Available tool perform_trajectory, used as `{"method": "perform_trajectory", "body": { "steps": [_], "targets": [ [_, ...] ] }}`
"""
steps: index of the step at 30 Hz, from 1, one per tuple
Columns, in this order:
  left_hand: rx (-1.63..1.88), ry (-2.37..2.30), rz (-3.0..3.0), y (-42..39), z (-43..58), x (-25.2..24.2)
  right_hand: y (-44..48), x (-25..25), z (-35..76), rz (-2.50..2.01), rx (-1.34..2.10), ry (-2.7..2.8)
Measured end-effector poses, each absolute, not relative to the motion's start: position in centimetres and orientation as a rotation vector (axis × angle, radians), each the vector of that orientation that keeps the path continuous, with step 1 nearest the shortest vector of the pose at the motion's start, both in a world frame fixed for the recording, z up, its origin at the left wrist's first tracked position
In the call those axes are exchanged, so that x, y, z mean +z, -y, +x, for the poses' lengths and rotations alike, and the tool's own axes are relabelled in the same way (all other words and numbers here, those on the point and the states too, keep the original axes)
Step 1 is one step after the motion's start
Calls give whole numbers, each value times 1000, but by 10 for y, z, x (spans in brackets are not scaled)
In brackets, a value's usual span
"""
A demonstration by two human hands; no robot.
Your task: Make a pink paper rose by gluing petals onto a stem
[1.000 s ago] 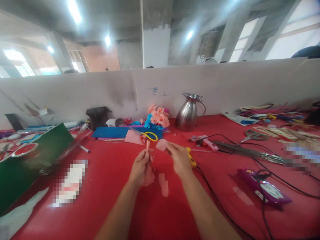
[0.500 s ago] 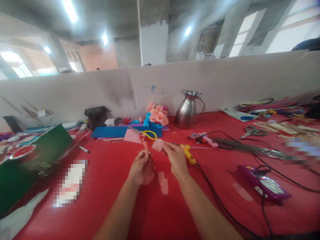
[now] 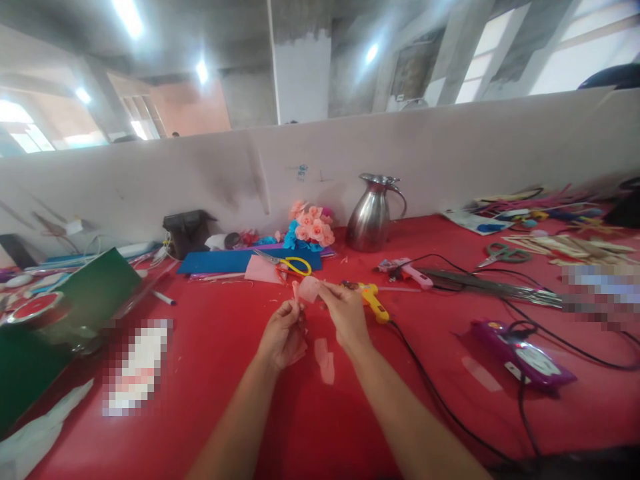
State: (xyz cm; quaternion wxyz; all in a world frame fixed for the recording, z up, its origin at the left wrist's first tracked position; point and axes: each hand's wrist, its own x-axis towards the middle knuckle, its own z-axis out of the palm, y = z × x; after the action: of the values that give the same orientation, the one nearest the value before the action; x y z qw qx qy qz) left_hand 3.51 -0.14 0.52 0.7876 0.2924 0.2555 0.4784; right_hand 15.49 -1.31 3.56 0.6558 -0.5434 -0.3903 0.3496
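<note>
Flowers (image 3: 313,227) beyond right hand (image 3: 346,315), left of jug (image 3: 369,219).

Looks papery and matt on the pink piece (image 3: 309,289); gleams as smooth metal on the jug (image 3: 369,217); seems plastic on the yellow glue gun (image 3: 375,303); shines across the red tabletop (image 3: 200,380).

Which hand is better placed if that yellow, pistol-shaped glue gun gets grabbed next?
Probably the right hand: it is beside the yellow glue gun, though it pinches a thin, pale pink, rounded piece. The left hand is farther from the gun and holds a narrow pink strip.
</note>
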Motion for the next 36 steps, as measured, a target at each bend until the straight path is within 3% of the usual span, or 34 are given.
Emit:
{"method": "perform_trajectory", "body": {
  "steps": [36],
  "targets": [
    [1053, -511, 620, 4, 36, 11, 17, 40, 148, -1197, 830, 921]
  ]
}}
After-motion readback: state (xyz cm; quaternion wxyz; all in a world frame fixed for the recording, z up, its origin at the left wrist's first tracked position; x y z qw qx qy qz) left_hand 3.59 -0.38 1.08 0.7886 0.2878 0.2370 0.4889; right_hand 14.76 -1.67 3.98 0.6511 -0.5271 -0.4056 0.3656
